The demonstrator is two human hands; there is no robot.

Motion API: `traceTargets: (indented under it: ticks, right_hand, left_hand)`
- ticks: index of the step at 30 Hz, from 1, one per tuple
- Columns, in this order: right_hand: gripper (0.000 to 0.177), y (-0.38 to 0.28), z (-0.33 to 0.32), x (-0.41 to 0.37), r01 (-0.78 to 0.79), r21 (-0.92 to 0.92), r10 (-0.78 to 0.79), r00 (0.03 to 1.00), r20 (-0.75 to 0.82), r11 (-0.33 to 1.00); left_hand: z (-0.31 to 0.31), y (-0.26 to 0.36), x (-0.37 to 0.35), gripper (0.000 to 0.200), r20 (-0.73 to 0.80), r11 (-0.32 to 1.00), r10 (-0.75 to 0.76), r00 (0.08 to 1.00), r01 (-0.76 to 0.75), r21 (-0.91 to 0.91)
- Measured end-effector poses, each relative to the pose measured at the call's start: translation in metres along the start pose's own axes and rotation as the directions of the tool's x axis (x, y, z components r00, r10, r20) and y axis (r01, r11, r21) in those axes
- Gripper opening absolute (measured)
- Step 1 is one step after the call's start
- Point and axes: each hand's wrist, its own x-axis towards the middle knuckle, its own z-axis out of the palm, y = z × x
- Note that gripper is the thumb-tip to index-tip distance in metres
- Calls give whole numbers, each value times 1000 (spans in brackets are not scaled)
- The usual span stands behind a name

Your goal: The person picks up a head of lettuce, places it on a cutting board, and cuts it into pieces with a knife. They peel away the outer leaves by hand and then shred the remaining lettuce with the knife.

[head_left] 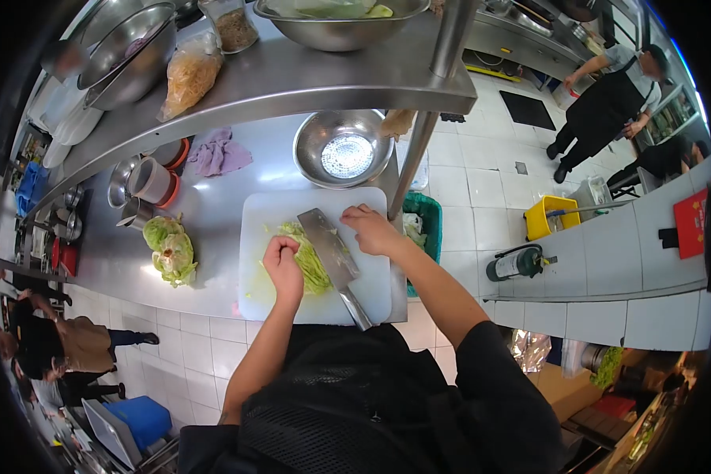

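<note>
Shredded green lettuce (312, 268) lies on a white cutting board (371, 205). A wide cleaver (328, 249) rests flat on the board, partly over the lettuce, its handle toward me. My left hand (284, 265) is at the left edge of the shreds, fingers curled; what they hold, if anything, is hidden. To the right of the blade, my right hand (369, 229) hovers over the board's upper right, fingers bent and apart, off the handle. A partly trimmed lettuce head (171, 250) sits on the steel counter (213, 276) left of the board.
Beyond the board stand a steel bowl (345, 150) and a purple cloth (219, 152). A steel shelf (308, 83) with bowls crosses above the counter, its post (412, 162) at the right. Containers (150, 182) sit at the left. Other people stand at both sides.
</note>
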Motion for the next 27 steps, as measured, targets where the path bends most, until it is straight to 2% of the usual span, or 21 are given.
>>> traceTargets:
  ticks: [2,5,9,11,12,13,14,15,16,17,18,19,20,21,23,24,25,26,27]
  right_hand:
    - [33,9,4,1,141,-42,-135,983,125,989]
    - [29,33,12,-11,203,-107,-182,967,177,973]
    - [21,30,-13,-36,231,-204,-183,956,229,951]
    - [19,41,-32,-63,67,-121,-52,991,125,990]
    - [19,51,-38,-73,75,-126,-58,989,133,989]
    - [16,62,-39,-87,-53,-30,52,998,-38,998]
    - [13,71,-37,-101,-163,85,177,965,-195,983]
    - [13,74,-34,-111,-156,78,168,968,-187,985]
    - [9,74,-30,-119,-265,93,280,914,-294,960]
    - [6,70,-27,-126,-363,123,381,836,-395,924]
    - [6,59,-26,-131,-346,118,363,843,-397,931]
    - [4,44,-28,-135,-480,203,518,739,-431,854]
    - [3,29,-31,-137,-590,293,653,608,-452,752]
    - [4,18,-35,-141,-576,334,662,589,-464,746]
    - [6,1,-32,-160,-541,411,679,573,-458,734]
    - [7,-3,-31,-171,-519,446,684,574,-450,729]
    - [7,-9,-35,-182,-518,435,675,583,-451,737]
    - [9,-16,-38,-192,-493,390,628,581,-518,778]
    - [13,-30,-43,-195,-465,349,578,579,-575,814]
  left_hand:
    - [-13,-13,-11,20,-10,999,-44,999,44,-5]
    - [-24,-18,-19,21,-29,995,-103,994,103,-3]
    - [-35,-18,-27,23,-47,989,-139,989,141,33]
    - [-36,-16,-28,22,-52,992,-120,991,122,31]
    - [-33,-16,-30,22,-51,994,-101,994,103,28]
    - [-25,-13,-34,22,-60,994,-109,992,111,20]
    - [-12,-13,-37,23,31,999,-34,999,33,17]
    - [3,-10,-40,23,119,999,49,992,-50,6]
    - [20,-7,-46,23,215,993,92,972,-107,58]
    - [40,-4,-52,23,310,980,130,942,-170,106]
    - [60,1,-53,21,418,967,197,887,-246,65]
    - [81,6,-53,20,518,947,266,813,-320,15]
    - [100,5,-56,17,567,957,236,789,-291,6]
    - [117,0,-59,17,616,966,205,761,-260,-1]
    - [141,-3,-63,26,714,946,-240,658,-6,324]
    - [147,3,-64,26,707,949,-229,669,-7,314]
    - [152,10,-67,33,713,904,-327,621,-15,427]
    - [156,16,-70,43,699,843,-428,573,-26,538]
    - [165,-20,-91,53,656,901,-232,719,-95,423]
